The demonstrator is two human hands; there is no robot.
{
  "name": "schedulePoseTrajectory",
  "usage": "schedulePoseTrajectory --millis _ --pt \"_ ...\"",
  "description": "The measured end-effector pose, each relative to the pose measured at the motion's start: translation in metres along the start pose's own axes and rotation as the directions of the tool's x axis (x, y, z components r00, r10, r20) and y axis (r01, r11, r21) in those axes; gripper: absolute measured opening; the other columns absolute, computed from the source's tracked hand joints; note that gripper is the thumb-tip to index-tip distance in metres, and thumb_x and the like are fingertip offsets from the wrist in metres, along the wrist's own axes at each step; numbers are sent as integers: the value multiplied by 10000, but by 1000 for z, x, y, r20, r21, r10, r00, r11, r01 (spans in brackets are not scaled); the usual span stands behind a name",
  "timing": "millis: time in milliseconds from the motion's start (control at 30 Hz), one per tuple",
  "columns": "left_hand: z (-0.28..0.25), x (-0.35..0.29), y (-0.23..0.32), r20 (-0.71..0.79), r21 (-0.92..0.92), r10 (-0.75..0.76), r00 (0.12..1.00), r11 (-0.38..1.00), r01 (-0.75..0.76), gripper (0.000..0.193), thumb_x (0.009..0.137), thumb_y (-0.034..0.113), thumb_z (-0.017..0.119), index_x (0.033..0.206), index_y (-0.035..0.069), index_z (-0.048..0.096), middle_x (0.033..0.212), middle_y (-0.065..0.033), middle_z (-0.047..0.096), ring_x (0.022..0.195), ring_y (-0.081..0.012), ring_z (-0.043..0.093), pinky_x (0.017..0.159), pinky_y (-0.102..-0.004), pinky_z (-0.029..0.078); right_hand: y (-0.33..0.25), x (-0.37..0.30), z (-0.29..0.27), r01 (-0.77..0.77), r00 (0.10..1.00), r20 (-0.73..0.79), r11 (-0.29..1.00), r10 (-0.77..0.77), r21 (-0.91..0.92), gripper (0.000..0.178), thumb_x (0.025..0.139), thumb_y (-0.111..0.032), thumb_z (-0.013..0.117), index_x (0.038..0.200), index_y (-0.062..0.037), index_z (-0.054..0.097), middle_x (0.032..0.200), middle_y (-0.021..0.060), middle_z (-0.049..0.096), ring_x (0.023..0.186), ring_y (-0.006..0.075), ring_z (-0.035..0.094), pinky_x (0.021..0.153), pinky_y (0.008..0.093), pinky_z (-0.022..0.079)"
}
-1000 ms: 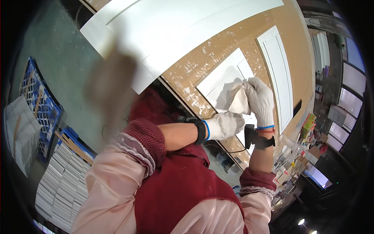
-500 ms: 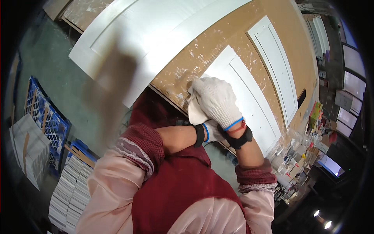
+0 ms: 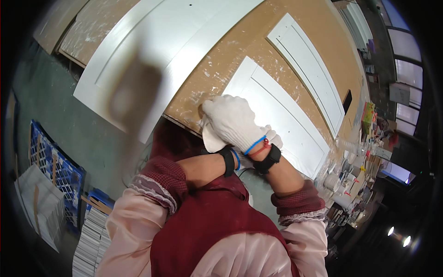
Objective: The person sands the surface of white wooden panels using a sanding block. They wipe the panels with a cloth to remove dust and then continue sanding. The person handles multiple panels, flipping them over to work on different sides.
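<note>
My right hand (image 3: 233,120), in a white knitted glove with a blue cuff, is closed over a cream-coloured sheet (image 3: 212,139); whether this is cloth or sandpaper I cannot tell. It presses at the near left edge of a white framed panel (image 3: 281,111) on the brown worktable (image 3: 194,94). My left hand (image 3: 245,159), gloved alike, crosses beneath the right wrist at the panel's near edge. Some of its fingertips show on the panel beyond that wrist; the rest is hidden, so its grip is unclear.
A narrower white panel (image 3: 309,69) lies farther right on the table. At the left, a large white panel (image 3: 170,46) overhangs the table edge. Stacked white boards (image 3: 92,242) and a blue crate (image 3: 57,175) stand lower left. Bottles and tubs (image 3: 339,189) crowd the right.
My right hand has shifted slightly left and down with the sheet. Fingertips of my left hand now show beyond the right wrist. The view has turned a little.
</note>
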State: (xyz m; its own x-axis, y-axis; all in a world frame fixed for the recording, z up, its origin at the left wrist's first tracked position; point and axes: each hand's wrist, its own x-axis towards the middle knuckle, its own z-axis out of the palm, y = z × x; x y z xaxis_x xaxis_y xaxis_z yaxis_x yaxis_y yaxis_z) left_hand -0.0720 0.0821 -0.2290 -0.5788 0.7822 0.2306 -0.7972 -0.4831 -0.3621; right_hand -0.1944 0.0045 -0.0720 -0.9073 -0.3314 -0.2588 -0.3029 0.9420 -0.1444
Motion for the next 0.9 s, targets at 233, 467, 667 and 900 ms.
schedulePoseTrajectory --millis 233,467,667,900 --pt "2 -10 8 -183 502 -33 983 856 123 174 797 257 501 947 168 488 920 -32 502 936 -197 502 864 -329 417 6 -22 9 -3 1000 16 1000 2 19 147 773 -189 580 780 -69 665 759 141 658 688 312 660 568 421 522" --pt "60 -25 38 -24 822 -153 988 -565 -68 435 806 408 552 1125 112 536 1107 -108 542 1081 -253 503 987 -364 391 36 -9 5 -230 973 25 960 229 159 200 843 -254 564 931 -105 664 835 160 655 786 358 640 676 463 499" --pt "133 -2 40 -454 342 -124 882 -939 44 325 886 294 503 1135 115 609 1027 -91 655 792 -252 683 631 -458 548 92 -58 -19 -465 861 -53 824 506 323 250 840 -296 566 879 -64 648 820 188 656 807 379 636 712 457 501" --pt "118 -10 40 210 138 -283 936 -939 -314 309 792 205 540 1084 122 598 944 -26 573 933 -204 572 858 -365 479 147 -137 -34 -600 698 -39 614 715 512 299 851 -302 597 918 -17 651 798 166 659 731 250 635 683 341 489"
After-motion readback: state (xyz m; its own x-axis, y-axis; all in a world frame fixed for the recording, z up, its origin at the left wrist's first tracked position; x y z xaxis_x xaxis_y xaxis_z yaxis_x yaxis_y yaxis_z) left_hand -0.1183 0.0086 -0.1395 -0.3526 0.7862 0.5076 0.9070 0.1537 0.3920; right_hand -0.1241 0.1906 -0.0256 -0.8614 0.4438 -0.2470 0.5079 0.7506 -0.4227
